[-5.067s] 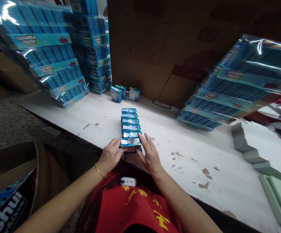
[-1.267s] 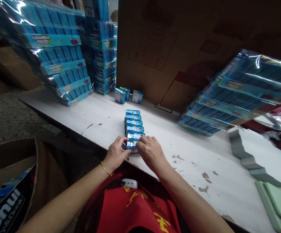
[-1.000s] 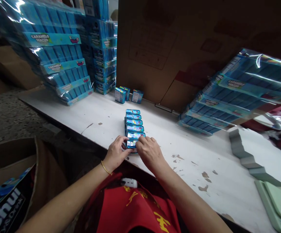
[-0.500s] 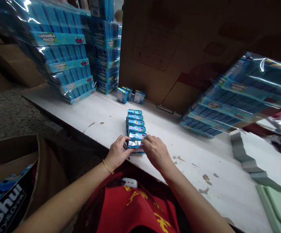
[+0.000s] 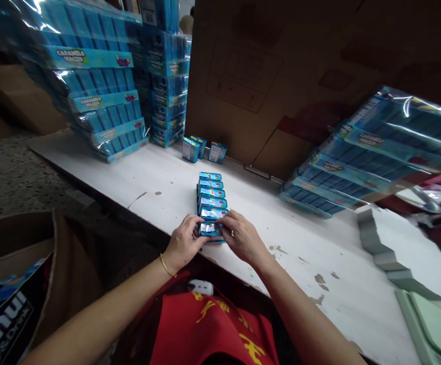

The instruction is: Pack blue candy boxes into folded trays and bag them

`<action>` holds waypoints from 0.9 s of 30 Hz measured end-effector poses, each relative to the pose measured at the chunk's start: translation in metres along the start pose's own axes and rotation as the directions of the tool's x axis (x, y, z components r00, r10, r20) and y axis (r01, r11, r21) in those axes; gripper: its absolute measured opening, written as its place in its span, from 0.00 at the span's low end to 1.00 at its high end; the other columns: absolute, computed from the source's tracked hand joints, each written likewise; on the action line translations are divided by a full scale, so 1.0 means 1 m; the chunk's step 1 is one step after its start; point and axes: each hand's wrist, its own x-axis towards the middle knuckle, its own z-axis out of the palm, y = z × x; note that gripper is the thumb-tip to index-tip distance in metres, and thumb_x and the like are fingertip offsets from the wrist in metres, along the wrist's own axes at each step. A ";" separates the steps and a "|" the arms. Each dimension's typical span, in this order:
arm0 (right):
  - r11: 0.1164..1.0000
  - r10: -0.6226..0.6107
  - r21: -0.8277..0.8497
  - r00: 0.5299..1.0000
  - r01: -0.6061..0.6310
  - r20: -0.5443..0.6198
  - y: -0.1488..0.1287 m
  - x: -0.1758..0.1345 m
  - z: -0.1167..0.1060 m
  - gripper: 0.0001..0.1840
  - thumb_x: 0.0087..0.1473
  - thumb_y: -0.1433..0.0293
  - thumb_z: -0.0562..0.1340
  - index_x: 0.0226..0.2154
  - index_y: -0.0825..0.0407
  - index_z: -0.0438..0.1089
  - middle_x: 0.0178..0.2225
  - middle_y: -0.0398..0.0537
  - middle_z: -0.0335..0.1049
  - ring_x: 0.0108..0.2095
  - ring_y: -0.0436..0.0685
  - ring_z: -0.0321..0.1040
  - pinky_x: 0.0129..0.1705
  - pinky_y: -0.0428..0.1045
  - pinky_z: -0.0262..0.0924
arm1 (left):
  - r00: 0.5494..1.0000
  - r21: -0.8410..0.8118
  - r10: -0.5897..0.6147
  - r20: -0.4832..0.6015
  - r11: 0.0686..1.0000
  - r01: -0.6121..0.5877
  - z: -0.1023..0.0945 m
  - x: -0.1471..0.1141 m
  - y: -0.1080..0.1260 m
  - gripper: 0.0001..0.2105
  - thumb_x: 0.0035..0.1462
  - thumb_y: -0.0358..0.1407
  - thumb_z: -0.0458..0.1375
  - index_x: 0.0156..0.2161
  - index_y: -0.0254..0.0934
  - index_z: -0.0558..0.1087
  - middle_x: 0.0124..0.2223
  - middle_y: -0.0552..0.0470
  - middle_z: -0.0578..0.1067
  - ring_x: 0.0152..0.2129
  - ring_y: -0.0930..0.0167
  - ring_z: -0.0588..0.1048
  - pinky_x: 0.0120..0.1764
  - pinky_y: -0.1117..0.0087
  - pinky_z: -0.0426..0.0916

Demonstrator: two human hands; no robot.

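A row of several small blue candy boxes (image 5: pixel 211 194) with shiny tops runs away from me on the table, seated in a low blue tray. My left hand (image 5: pixel 184 238) grips the left side of the nearest candy box (image 5: pixel 208 229), thumb at its near face and fingers behind. At that box's right end, my right hand (image 5: pixel 240 234) is closed, with thumb and fingertips pinching the top edge. The fingertips partly cover the box's right end.
Plastic-wrapped stacks of blue trays stand at left (image 5: pixel 102 96) and right (image 5: pixel 357 152). Loose small boxes (image 5: pixel 191 150) sit before a large cardboard box (image 5: pixel 235 76). Folded white card (image 5: pixel 406 243) and a pale green case (image 5: pixel 433 319) lie right; an open carton (image 5: pixel 58 263) stands lower left.
My right hand's fingers have shifted slightly and opened a little at the nearest box's right end. The left hand keeps its grip. The whole view has shifted a little.
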 end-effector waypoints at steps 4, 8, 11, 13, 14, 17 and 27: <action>0.997 -0.006 0.079 1.000 0.007 -0.006 0.002 0.001 0.002 0.11 0.53 0.74 0.53 0.37 0.49 0.67 0.37 0.46 0.62 0.37 0.51 0.61 0.38 0.44 0.54 | 1.000 -0.007 0.008 -0.001 1.000 -0.008 0.000 0.000 -0.001 0.14 0.48 0.35 0.58 0.41 0.37 0.62 0.39 0.51 0.65 0.28 0.74 0.67 0.31 0.71 0.67; 0.997 0.003 0.083 1.000 -0.005 0.025 0.000 0.004 0.003 0.10 0.53 0.75 0.52 0.34 0.50 0.68 0.35 0.46 0.62 0.37 0.51 0.61 0.38 0.44 0.54 | 1.000 -0.014 0.006 0.009 1.000 -0.006 0.000 0.002 -0.003 0.14 0.47 0.34 0.58 0.41 0.37 0.62 0.38 0.52 0.65 0.27 0.75 0.68 0.31 0.71 0.67; 0.998 0.021 0.066 0.999 -0.024 0.046 -0.001 0.006 0.002 0.10 0.53 0.74 0.52 0.33 0.50 0.67 0.35 0.45 0.62 0.36 0.50 0.61 0.37 0.44 0.53 | 1.000 -0.012 0.009 0.009 1.000 -0.009 0.000 0.003 -0.004 0.15 0.46 0.32 0.59 0.41 0.37 0.62 0.39 0.52 0.65 0.27 0.75 0.68 0.31 0.71 0.67; 0.997 0.038 0.059 0.997 -0.041 0.061 -0.003 0.008 0.001 0.09 0.53 0.73 0.52 0.32 0.51 0.67 0.35 0.45 0.62 0.35 0.50 0.61 0.36 0.44 0.53 | 1.000 -0.014 0.011 0.009 1.000 -0.011 0.000 0.003 -0.004 0.15 0.46 0.32 0.58 0.41 0.37 0.62 0.39 0.52 0.66 0.27 0.75 0.68 0.31 0.72 0.67; 0.997 0.046 0.056 0.997 -0.050 0.068 -0.003 0.008 0.001 0.09 0.53 0.73 0.52 0.32 0.51 0.66 0.35 0.45 0.62 0.34 0.50 0.61 0.35 0.44 0.53 | 1.000 -0.016 0.011 0.009 1.000 -0.011 0.000 0.003 -0.005 0.15 0.46 0.32 0.58 0.41 0.37 0.62 0.39 0.51 0.66 0.27 0.75 0.68 0.31 0.72 0.67; 0.996 0.057 0.069 0.995 -0.063 0.080 -0.004 0.011 0.001 0.09 0.53 0.73 0.51 0.31 0.51 0.66 0.34 0.45 0.62 0.33 0.49 0.61 0.34 0.43 0.52 | 1.000 -0.027 0.005 0.004 1.000 -0.005 0.000 0.003 -0.005 0.15 0.46 0.32 0.59 0.41 0.37 0.63 0.39 0.52 0.66 0.27 0.75 0.69 0.30 0.73 0.67; 0.938 0.173 0.310 0.984 -0.154 -0.034 0.017 0.001 -0.005 0.10 0.43 0.79 0.53 0.28 0.51 0.65 0.30 0.41 0.61 0.27 0.47 0.58 0.30 0.44 0.52 | 1.000 -0.032 -0.011 0.000 0.999 0.011 0.000 0.003 -0.004 0.15 0.46 0.35 0.59 0.40 0.37 0.63 0.38 0.52 0.66 0.25 0.76 0.68 0.30 0.73 0.67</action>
